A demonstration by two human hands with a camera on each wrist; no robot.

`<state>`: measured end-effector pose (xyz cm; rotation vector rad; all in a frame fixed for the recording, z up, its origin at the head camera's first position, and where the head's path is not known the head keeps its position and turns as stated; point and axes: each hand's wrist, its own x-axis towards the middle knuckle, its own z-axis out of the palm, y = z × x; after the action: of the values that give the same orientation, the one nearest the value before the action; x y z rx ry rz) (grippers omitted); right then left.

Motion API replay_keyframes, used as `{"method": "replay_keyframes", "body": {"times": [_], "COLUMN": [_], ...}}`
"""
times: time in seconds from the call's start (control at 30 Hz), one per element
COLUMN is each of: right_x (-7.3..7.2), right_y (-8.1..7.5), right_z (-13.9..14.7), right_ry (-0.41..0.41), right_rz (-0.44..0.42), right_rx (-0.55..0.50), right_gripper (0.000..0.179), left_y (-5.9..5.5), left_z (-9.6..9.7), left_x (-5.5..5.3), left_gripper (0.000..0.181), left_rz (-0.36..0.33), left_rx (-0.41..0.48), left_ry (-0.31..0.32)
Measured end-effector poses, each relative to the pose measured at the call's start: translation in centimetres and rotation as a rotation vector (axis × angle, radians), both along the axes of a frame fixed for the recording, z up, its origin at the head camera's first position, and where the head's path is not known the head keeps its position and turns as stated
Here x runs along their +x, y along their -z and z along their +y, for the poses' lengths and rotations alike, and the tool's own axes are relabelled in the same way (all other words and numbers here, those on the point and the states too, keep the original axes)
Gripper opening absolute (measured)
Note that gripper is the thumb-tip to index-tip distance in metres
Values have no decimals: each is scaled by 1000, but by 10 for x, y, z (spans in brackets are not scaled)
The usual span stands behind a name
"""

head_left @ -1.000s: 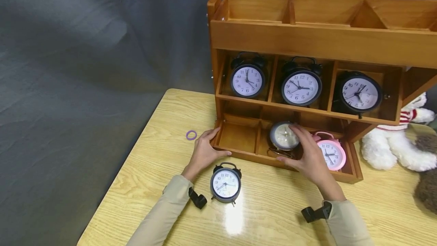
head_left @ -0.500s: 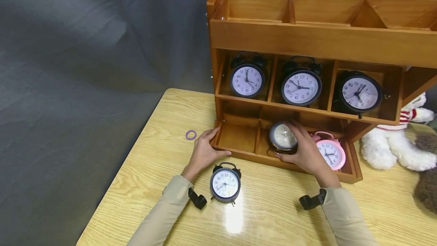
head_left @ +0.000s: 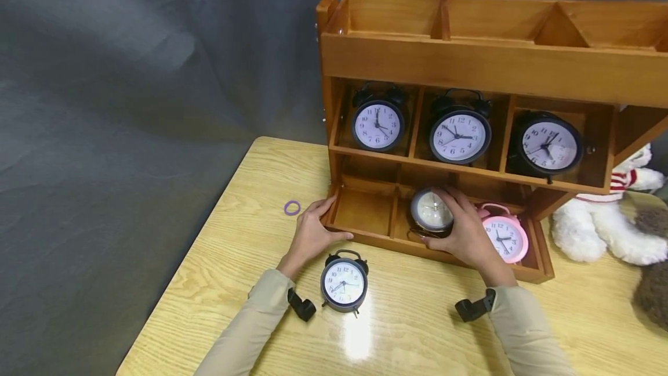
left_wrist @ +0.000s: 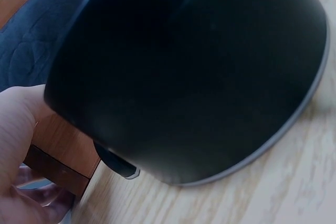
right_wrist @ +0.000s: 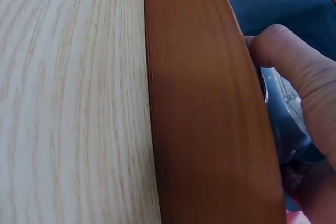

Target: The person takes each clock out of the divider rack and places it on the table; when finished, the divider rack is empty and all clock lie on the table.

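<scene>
In the head view my right hand [head_left: 467, 237] grips a round alarm clock [head_left: 432, 211] with a grey rim and pale face. That clock lies in the middle compartment of the wooden shelf's bottom row, its thin metal handle toward the front. My left hand [head_left: 313, 234] holds the shelf's front left corner, thumb along the front board and fingers at the side. Just below it, a black alarm clock [head_left: 344, 284] lies face up on the table; its dark back fills the left wrist view. The right wrist view shows the thumb [right_wrist: 294, 59] over the front board [right_wrist: 205, 98].
Beside the right hand a pink alarm clock [head_left: 505, 239] fills the bottom right compartment. Three black clocks, among them one at left [head_left: 378, 126], occupy the row above. A purple ring [head_left: 292, 208] lies left of the shelf. White plush toy [head_left: 605, 222] at right.
My right hand has shifted slightly left and its fingers have drawn closer round the grey-rimmed alarm clock, which barely moves. The left hand stays on the shelf corner.
</scene>
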<state>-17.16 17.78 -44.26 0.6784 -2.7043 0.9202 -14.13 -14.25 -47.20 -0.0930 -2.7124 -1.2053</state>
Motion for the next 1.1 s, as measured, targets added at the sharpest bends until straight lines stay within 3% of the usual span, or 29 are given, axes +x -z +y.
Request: {"method": "replay_keyframes", "body": {"times": [0.4, 0.67, 0.87, 1.1], "right_x": [4, 15, 35, 65], "right_y": [4, -19, -39, -46], "right_z": [-5, -9, -15, -22], "right_ry": [74, 116, 87, -3], "right_rz": [66, 139, 154, 201], "right_rx": [-42, -132, -146, -159], "right_gripper": [102, 100, 101, 100], "left_y": [3, 1, -2, 1], "left_z": [0, 0, -1, -1], "left_x": [0, -1, -3, 0], "left_gripper": [94, 94, 95, 94], "left_rz": [5, 6, 9, 7], "left_rx": [10, 15, 19, 21], "left_ry": [4, 13, 19, 18]}}
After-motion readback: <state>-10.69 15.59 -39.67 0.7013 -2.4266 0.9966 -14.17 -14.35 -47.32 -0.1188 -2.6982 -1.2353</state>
